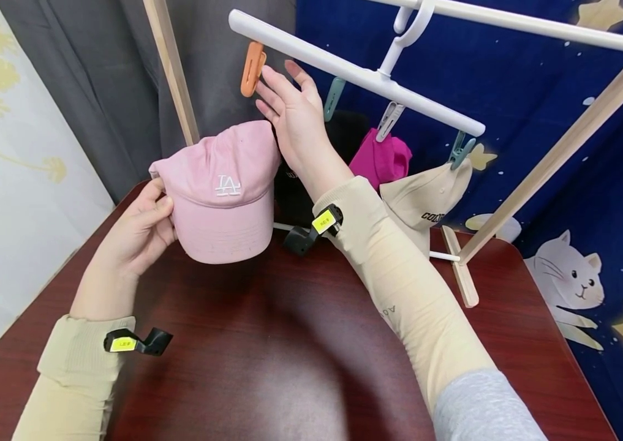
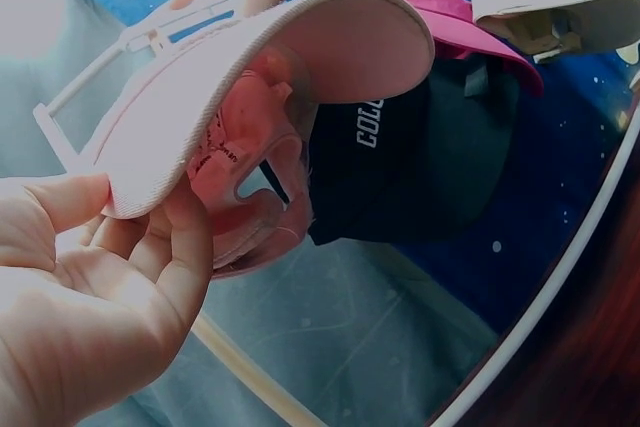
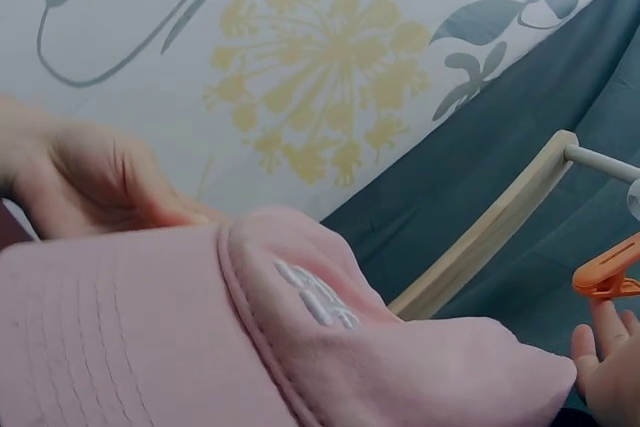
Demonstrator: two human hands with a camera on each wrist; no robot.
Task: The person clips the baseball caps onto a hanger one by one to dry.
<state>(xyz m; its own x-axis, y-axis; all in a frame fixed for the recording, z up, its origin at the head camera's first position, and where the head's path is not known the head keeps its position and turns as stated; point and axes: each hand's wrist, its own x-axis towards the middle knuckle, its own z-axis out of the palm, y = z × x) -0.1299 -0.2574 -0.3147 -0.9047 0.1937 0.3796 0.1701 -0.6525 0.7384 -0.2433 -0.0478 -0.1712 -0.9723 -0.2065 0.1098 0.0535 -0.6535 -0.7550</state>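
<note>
My left hand (image 1: pixel 137 229) pinches a pink baseball cap (image 1: pixel 223 165) at its left side, where brim and crown meet. The cap carries white letters on its front and faces the head camera. In the left wrist view the thumb lies on the brim (image 2: pixel 370 47) and the fingers are beneath. My right hand (image 1: pixel 297 122) is raised beyond the cap's right edge, fingers spread and fairly straight. Its fingertips are at an orange clip (image 1: pixel 253 69) on the left end of a white hanger (image 1: pixel 317 55); whether they touch it I cannot tell.
The hanger hooks onto a white rail (image 1: pixel 537 24) of a wooden stand (image 1: pixel 554 159). Other clips hold a black cap (image 2: pixel 420 157), a magenta cap (image 1: pixel 380 159) and a beige cap (image 1: pixel 427 193). A dark red table (image 1: pixel 223 355) lies below; grey and star-patterned blue curtains hang behind.
</note>
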